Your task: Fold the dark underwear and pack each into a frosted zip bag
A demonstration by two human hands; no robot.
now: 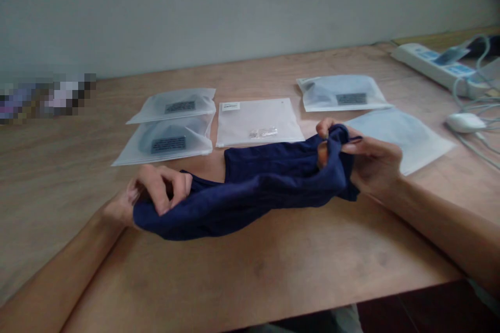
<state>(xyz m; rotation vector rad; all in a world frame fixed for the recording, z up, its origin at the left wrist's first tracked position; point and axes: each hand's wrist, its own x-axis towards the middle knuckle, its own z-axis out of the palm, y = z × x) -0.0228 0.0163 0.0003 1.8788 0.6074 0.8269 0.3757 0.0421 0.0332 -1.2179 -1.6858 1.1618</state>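
1. Holding a navy-blue cloth garment (253,195) stretched between left hand (154,190) and right hand (377,164); cannot tell its exact kind from these folds.
2. Gripping its left end with the left hand, fingers curled over the upper edge and closed on the cloth.
3. Gathering its right end in the right hand, with at least one finger inside a fold; cannot tell the placing of every fingertip.
4. Running lengthwise from hand to hand, so long axis across the body, at a slight slant: left end nearer the body, right end farther out.
5. Parting, between the hands, into a front band and a rear panel, with a gap open close to the left fingers.
6. Held over a wooden table (281,265), on the near side of all the bags; cannot tell whether touching the wood.
7. Lying just beyond the garment and about midway between the hands, left to right: a flat frosted zip bag (258,120), seemingly nearer the right fingers than the left.
8. Past the left hand, set close together: a rear filled zip bag (177,100) and a front filled zip bag (172,135).
9. Past the right hand: a black-labelled zip bag (344,91), plus a partly hidden zip bag (414,138) just behind the wrist.
10. Farther right of the right hand: a white power strip (425,65) and a white adapter (466,123) among cables (466,99).
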